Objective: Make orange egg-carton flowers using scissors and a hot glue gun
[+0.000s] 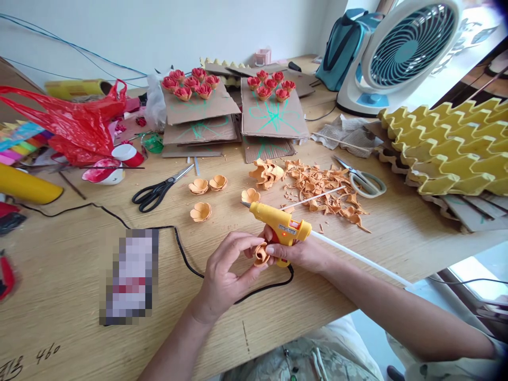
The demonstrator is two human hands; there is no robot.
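Note:
Between the fingertips of my left hand [228,270] is a small orange paper flower [261,255] with curled petals. My right hand [304,256] is wrapped round the grip of a yellow hot glue gun [273,222], and its thumb touches the flower's side. A long white glue stick [357,257] runs out of the gun's back end, and the nozzle points left. Beyond my hands lie several open orange petal cups, one of them [200,212] nearest on the left. Another cup [251,196] sits right behind the nozzle.
Black-handled scissors [159,191] and a black cord [178,243] lie left; orange scraps [317,185] and pale-handled scissors [367,182] lie right. Red flowers [192,83] stand on stacked cardboard [202,114] behind. Yellow egg trays [448,143] and a white fan [397,58] fill the right.

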